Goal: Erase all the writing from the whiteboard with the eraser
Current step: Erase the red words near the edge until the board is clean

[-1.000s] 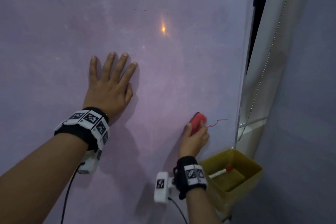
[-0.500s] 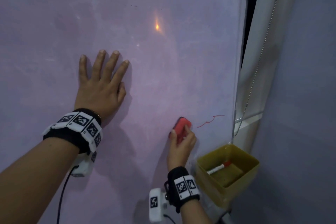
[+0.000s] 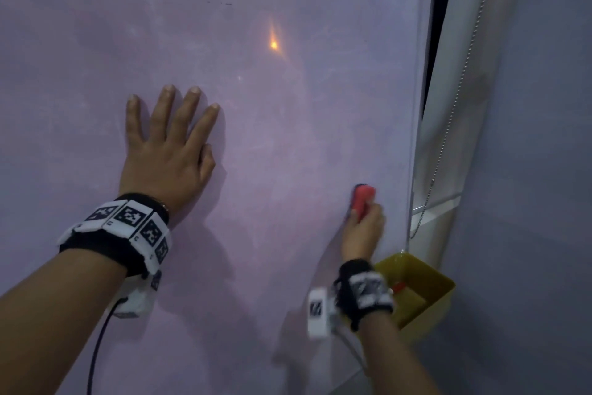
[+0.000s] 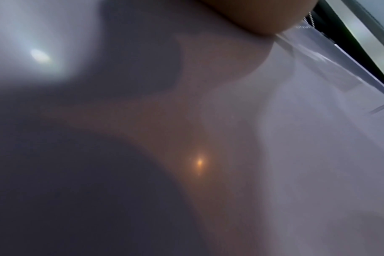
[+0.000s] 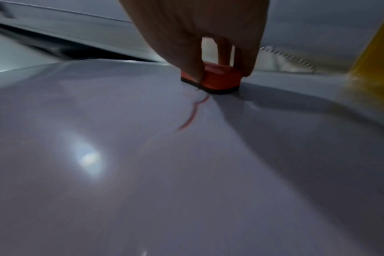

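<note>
- Red eraser [image 3: 363,200] lies flat on the whiteboard [image 3: 288,138] near its right edge, touching a red line [image 5: 192,114].
- Right hand [image 3: 363,234] pinches it from below.
- Left hand [image 3: 166,157] presses flat, fingers spread, mid-board.

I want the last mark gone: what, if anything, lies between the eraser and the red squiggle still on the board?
Nothing visible does. The right hand grips the eraser, whose pad sits on the whiteboard at one end of the red squiggle; the rest runs over bare board.
</note>
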A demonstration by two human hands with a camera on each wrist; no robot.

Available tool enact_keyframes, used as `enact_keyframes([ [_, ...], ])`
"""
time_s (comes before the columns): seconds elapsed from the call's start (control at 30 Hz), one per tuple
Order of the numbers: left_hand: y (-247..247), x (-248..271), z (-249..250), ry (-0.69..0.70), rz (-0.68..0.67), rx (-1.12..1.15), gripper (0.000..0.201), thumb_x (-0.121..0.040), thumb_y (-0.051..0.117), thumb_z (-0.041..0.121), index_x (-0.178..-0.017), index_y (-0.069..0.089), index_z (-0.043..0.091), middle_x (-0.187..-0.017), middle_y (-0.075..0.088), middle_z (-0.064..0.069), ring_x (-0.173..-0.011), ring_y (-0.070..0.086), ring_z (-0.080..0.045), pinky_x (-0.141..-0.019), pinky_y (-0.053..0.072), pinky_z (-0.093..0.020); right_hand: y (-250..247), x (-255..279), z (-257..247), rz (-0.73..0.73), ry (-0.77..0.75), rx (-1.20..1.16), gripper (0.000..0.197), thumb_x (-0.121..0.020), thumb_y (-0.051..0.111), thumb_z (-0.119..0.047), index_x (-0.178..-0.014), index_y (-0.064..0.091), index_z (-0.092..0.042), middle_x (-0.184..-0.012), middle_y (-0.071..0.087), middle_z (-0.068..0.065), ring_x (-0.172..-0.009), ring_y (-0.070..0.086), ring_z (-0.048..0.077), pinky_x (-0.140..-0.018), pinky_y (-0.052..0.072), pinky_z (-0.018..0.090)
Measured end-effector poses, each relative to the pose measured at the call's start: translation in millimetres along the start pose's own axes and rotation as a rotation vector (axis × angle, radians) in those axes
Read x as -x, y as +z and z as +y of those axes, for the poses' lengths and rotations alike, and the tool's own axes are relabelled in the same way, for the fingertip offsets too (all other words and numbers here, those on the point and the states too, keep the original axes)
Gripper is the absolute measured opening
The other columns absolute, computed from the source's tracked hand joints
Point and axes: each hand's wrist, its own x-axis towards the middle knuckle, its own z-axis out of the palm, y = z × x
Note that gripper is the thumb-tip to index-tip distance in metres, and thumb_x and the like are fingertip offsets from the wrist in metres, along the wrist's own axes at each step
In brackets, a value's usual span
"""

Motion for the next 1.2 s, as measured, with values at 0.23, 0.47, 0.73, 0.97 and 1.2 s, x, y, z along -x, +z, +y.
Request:
enact_keyframes([
  [0.23,1.7,1.1,-0.9,-0.004,0.045,-0.012,0.054,-0.092,0.032,0.029,-0.144,0.033,0.013,-0.15,0.026,-0.014,-0.146,-0.01,-0.017,-0.113,-0.017,-0.043,-8.5,14.2,21.6,-0.123,0.057,0.017,0.036,-0.089,0.058,-0.005,-0.123,0.046,-0.004,-0.122,0.048,0.019,-0.113,0.048,0.033,-0.097,0.039,0.039],
  [0.47,3.9,-0.9,-0.5,0.007,0.077,-0.043,0.053,-0.092,0.035,0.027,-0.143,0.036,0.012,-0.148,0.031,-0.016,-0.142,0.009,-0.031,-0.113,-0.016,-0.044,-11.7,-26.7,13.3,-0.029,0.215,0.061,0.036,-0.093,0.053,-0.011,-0.127,0.043,-0.007,-0.128,0.046,0.019,-0.116,0.048,0.036,-0.096,0.041,0.044],
  [0.73,0.1,-0.1,-0.6,0.006,0.034,-0.029,0.053,-0.092,0.034,0.028,-0.142,0.037,0.011,-0.148,0.031,-0.016,-0.137,0.017,-0.035,-0.113,-0.016,-0.044,-11.6,5.0,61.9,-0.107,0.204,0.108,0.03,-0.09,0.057,-0.016,-0.117,0.046,-0.01,-0.118,0.055,0.015,-0.106,0.055,0.035,-0.092,0.046,0.049],
  [0.97,-6.1,-2.4,0.0,0.005,-0.038,-0.031,0.054,-0.09,0.034,0.028,-0.141,0.039,0.011,-0.146,0.035,-0.016,-0.135,0.02,-0.035,-0.113,-0.018,-0.044,5.2,-42.5,-70.9,0.027,-0.15,-0.033,0.044,-0.091,0.057,-0.021,-0.134,0.047,-0.022,-0.131,0.048,0.01,-0.117,0.05,0.029,-0.099,0.04,0.041],
  [1.2,-16.0,13.4,-21.0,0.068,-0.041,-0.041,0.055,-0.09,0.033,0.03,-0.143,0.035,0.013,-0.153,0.029,-0.01,-0.144,0.015,-0.027,-0.117,-0.004,-0.041,16.4,20.7,-109.2,-0.115,-0.992,0.118,0.04,-0.085,0.048,-0.028,-0.125,0.046,-0.025,-0.105,0.062,0.017,-0.086,0.058,0.032,-0.076,0.043,0.035],
])
